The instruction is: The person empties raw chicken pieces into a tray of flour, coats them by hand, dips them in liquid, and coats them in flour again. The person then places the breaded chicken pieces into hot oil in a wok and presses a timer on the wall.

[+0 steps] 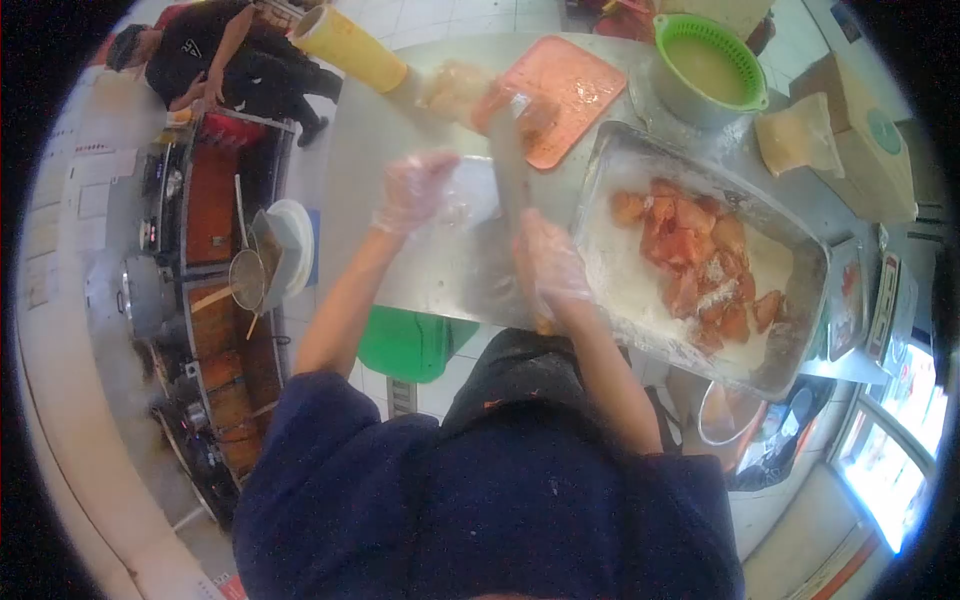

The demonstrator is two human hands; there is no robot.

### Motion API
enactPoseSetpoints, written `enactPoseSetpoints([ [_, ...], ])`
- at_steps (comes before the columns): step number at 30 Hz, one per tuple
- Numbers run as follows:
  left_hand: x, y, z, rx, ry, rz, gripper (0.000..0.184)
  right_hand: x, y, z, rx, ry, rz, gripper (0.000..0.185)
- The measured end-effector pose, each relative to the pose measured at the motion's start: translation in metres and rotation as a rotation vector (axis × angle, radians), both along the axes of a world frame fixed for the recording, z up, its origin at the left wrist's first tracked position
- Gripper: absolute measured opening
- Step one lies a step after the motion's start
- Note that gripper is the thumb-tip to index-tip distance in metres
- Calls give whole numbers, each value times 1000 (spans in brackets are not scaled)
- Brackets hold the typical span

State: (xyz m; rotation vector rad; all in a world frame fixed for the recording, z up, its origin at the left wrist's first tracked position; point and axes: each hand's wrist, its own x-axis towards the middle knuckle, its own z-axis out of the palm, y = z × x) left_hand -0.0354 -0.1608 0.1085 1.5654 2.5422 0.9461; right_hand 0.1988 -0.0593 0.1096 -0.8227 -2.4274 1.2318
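Note:
My right hand, in a clear plastic glove, is wrapped round the handle of a large knife. The blade points away from me, its tip near the pink cutting board. My left hand, also gloved, is raised over the steel table, left of the blade; motion smears its fingers. Beneath and right of it lies a clear plastic sheet or bag. Reddish meat pieces lie on white powder in a metal tray on the right.
A yellow roll lies at the far left, beside a plastic bag. A green colander and cardboard box stand far right. Cooking equipment lines the left side, where another person is present. Below the table is a green stool.

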Motion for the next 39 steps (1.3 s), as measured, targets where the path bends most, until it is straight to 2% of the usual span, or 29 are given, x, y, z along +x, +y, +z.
enactPoseSetpoints([
  [1,-5,1,1,47,6,31,11,-9,3,4,-135,-167,39,37],
  [3,8,5,20,-9,93,-17,11,-33,-7,-26,-174,-179,117,34],
  [5,14,4,26,-65,170,-62,11,-38,-11,-20,-214,-202,196,32],
  [7,6,4,24,-160,159,3,11,-40,-8,-12,-853,-140,-157,33],
  [8,0,8,23,-158,166,-9,11,-43,-4,-15,-854,-129,-167,33],
  [10,1,0,18,37,57,-15,12,-39,-12,-22,-128,-128,257,34],
  [14,0,-2,15,11,30,77,12,-43,-9,-15,-193,-225,227,24],
  [16,0,2,19,-5,37,114,12,-42,-19,-6,-219,-187,91,19],
  [20,14,4,18,27,94,12,9,-57,-18,-6,-154,-31,224,21],
  [22,13,4,17,63,183,-53,7,-60,-12,3,-362,-116,260,23],
  [23,13,-2,19,57,187,-65,7,-58,-19,5,-369,-108,250,23],
  [25,8,-4,18,-70,295,-25,8,-63,-23,1,-525,-134,220,36],
  [26,9,3,21,-73,285,-40,8,-71,-17,-2,-646,-130,176,44],
  [27,16,2,24,-72,231,-77,8,-78,-8,-10,-673,-151,162,44],
  [29,17,-18,24,-88,190,-111,9,-97,7,-12,-924,-359,369,51],
  [30,2,-24,13,-80,290,-113,9,-75,-8,-12,-723,-241,349,44],
  [31,-4,-21,17,-65,390,-109,10,-89,2,-10,-706,-216,342,44],
  [33,0,-18,6,-24,288,-77,10,-94,11,-17,-350,-264,614,36],
  [34,8,-14,11,-46,251,-36,9,-74,-5,-21,-392,-287,614,36],
  [35,17,-20,14,-74,221,13,9,-53,-22,-17,-654,-319,551,33],
  [36,12,-26,16,-72,238,3,9,-51,-23,-13,-724,-284,500,33],
  [39,-2,-16,7,-24,299,45,11,-77,-22,-15,-651,-118,382,34],
])
